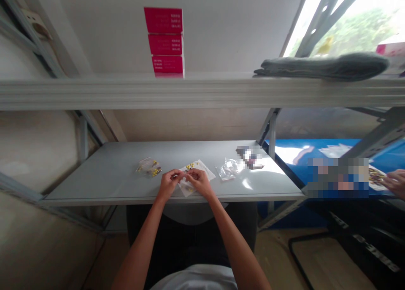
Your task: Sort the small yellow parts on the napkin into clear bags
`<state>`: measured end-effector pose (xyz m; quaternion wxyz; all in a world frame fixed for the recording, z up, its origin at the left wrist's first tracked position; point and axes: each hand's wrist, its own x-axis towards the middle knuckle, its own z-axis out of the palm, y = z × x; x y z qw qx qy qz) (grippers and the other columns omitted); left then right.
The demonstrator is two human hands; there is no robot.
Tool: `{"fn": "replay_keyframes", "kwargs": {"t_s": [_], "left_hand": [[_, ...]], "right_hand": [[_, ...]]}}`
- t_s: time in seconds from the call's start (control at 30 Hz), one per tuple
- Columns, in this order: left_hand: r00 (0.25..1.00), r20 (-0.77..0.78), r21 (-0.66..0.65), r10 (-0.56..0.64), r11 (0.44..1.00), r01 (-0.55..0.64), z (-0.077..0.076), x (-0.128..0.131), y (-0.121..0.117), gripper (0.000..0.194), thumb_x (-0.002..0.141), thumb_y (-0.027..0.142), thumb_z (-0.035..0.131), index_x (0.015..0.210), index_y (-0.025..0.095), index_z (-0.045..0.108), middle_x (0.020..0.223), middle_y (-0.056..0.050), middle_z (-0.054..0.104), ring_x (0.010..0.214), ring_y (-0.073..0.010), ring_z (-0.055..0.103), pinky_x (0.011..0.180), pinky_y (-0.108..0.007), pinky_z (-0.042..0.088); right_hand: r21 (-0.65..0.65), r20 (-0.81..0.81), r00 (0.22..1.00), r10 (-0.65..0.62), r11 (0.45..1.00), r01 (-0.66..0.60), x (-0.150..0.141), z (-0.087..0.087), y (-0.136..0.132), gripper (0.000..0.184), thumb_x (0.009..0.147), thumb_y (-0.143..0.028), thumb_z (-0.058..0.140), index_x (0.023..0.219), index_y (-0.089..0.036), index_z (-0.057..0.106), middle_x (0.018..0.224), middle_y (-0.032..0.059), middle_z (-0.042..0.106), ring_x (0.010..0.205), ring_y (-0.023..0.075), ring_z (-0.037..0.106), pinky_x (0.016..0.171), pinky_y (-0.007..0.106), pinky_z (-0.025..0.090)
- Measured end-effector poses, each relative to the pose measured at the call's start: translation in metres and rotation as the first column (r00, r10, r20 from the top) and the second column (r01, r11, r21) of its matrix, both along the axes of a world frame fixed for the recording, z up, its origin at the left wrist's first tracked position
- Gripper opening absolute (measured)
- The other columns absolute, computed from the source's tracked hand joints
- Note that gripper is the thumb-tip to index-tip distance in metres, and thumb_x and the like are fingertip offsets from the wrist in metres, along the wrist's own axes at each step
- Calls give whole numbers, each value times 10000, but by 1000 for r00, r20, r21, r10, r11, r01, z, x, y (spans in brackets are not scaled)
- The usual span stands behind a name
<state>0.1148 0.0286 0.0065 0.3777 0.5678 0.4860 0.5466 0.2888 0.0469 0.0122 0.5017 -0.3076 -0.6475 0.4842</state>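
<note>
At the bottom of the frame I have a white shirt [196, 277] and two bare forearms reaching up to the center. The left hand [170, 181] and right hand [200, 182] meet over a pale sheet [208, 172] at the front edge of the grey tabletop [107, 167]. On both, thumb and fingers are bent together, their tips almost touching; I can't tell from here whether they pinch anything. The sheet lies in the middle of the frame, partly under the hands, with small yellow pieces [190, 166] just beyond the fingers. Left of the hands, I see a clear bag of yellow pieces [148, 167]; to the right, a crumpled clear bag [228, 170] and then a pixelated item. At the right edge, a co-worker's hand [397, 183] is by a blue surface [286, 157]. Higher up, a shelf [202, 94] crosses the frame, bearing stacked red boxes [166, 43] upper center and a folded grey cloth [322, 66] upper right, near a bright window [357, 33].
</note>
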Motion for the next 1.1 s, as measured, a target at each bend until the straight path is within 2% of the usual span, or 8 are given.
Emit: {"fn": "replay_keyframes", "kwargs": {"t_s": [0.23, 0.4, 0.5, 0.63, 0.73, 0.83, 1.0, 1.1], "left_hand": [[997, -80, 11, 21, 1000, -20, 4, 1, -4, 388, 805, 559, 700, 784, 172, 713, 767, -31, 687, 714, -164, 595, 673, -251, 475], [999, 4, 12, 44, 999, -44, 0, 1, -2, 346, 818, 519, 712, 815, 173, 712, 751, -19, 686, 683, -148, 606, 644, -238, 477], [997, 62, 24, 45, 999, -46, 0, 1, -1, 315, 821, 489, 727, 859, 177, 708, 761, -13, 686, 670, -137, 605, 625, -230, 479], [1000, 4, 15, -11, 1000, 11, 3, 3, -3, 322, 803, 488, 748, 845, 171, 718, 817, -30, 718, 693, -146, 624, 634, -236, 491], [998, 8, 20, 63, 998, -63, 3, 2, -4, 325, 805, 497, 729, 808, 173, 701, 765, -24, 708, 679, -149, 618, 642, -246, 491], [990, 47, 25, 130, 991, -131, 1, 1, -3, 325, 799, 502, 719, 807, 181, 673, 732, -12, 688, 663, -147, 608, 641, -247, 488], [1000, 27, -12, 13, 1000, -13, 2, 2, -3, 351, 776, 503, 764, 870, 169, 711, 793, -32, 715, 679, -153, 627, 642, -249, 498], [1000, 16, 7, -5, 1000, 5, 2, 1, -4, 326, 769, 479, 786, 820, 161, 732, 763, -27, 712, 694, -157, 634, 664, -249, 498]], "right_hand": [[154, 132, 988, -85, 986, 64, 1, 4, -6, 321, 937, -491, 641, 787, -221, 731, 694, 24, 688, 634, 171, 580, 638, 287, 425], [125, 119, 987, -112, 987, 97, -1, 0, -4, 289, 935, -482, 650, 840, -226, 744, 746, 35, 728, 664, 180, 618, 648, 290, 440], [117, 123, 982, -144, 985, 130, -1, -3, -1, 284, 932, -466, 650, 814, -224, 741, 740, 34, 715, 645, 168, 593, 628, 279, 426], [137, 129, 980, -150, 982, 132, 0, -4, -2, 253, 916, -441, 675, 795, -230, 742, 688, 18, 675, 619, 160, 547, 613, 274, 399], [119, 125, 985, -118, 988, 103, -1, -4, -2, 285, 929, -476, 656, 820, -230, 753, 729, 29, 706, 633, 168, 572, 625, 281, 409], [118, 125, 980, -156, 983, 141, -1, -5, -2, 360, 948, -506, 618, 768, -216, 734, 705, 33, 688, 603, 159, 555, 605, 280, 398], [171, 146, 972, -182, 973, 157, 1, -6, -3, 382, 965, -487, 594, 723, -212, 705, 639, 15, 628, 582, 150, 515, 595, 274, 371], [182, 182, 968, -173, 973, 140, -1, -2, -6, 380, 966, -471, 586, 716, -203, 687, 625, 6, 606, 579, 142, 496, 584, 264, 349]]}}
